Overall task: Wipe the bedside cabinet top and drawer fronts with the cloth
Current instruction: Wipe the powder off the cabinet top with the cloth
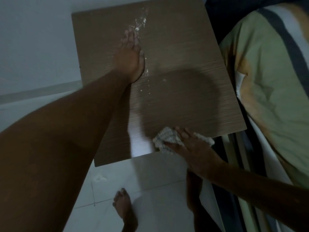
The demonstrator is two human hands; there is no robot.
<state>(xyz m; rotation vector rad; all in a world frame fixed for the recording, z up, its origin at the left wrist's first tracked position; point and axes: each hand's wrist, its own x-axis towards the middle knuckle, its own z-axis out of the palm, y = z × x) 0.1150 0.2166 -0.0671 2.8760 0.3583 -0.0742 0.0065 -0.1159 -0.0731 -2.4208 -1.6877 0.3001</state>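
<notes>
The bedside cabinet's brown wood-grain top (180,52) fills the middle of the head view. White powdery crumbs (139,24) lie in a streak from the far middle toward the centre. My left hand (130,54) stands on its edge on the top, fingers straight and together, right beside the crumbs, holding nothing. My right hand (190,146) lies flat at the near right edge, pressing a pale checked cloth (165,139) onto the surface. The drawer fronts are hidden below the top.
A bed with a green, white and dark striped cover (267,72) runs along the cabinet's right side. White wall (33,39) lies left and behind. Below is white tiled floor (150,178) with my bare foot (122,205) on it.
</notes>
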